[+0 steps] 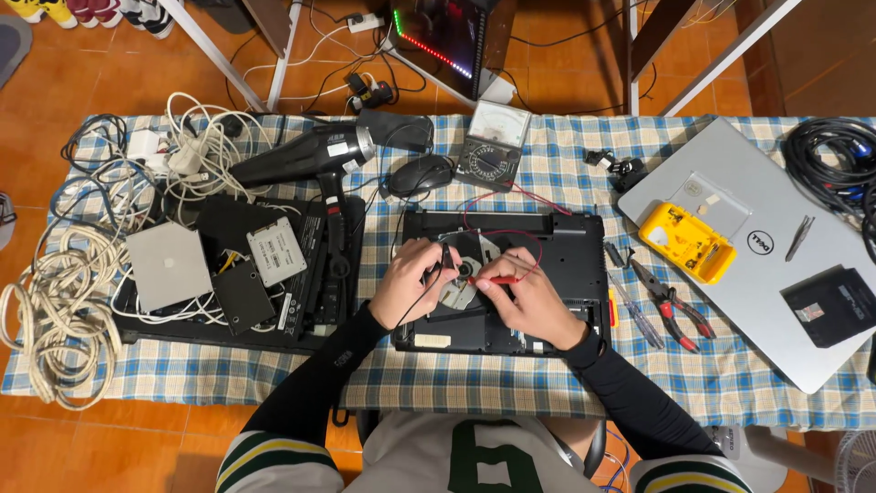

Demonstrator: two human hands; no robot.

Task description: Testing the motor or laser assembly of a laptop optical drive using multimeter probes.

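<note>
Both forearms extend over the checked tablecloth (474,383). Left hand (409,285) pinches the black probe (446,256); right hand (529,297) pinches the red probe (497,279). Both tips meet the opened black laptop base (566,239), centre table. Analog multimeter (493,144) sits behind; pliers (675,301) lie right.

Checked tablecloth (547,374) over orange tiled floor (119,73)

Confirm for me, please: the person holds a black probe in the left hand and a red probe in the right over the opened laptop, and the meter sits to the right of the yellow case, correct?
Not quite. In the head view the left hand does hold the black probe and the right hand the red probe over the opened laptop, but the meter sits to the left of the yellow case.
</note>
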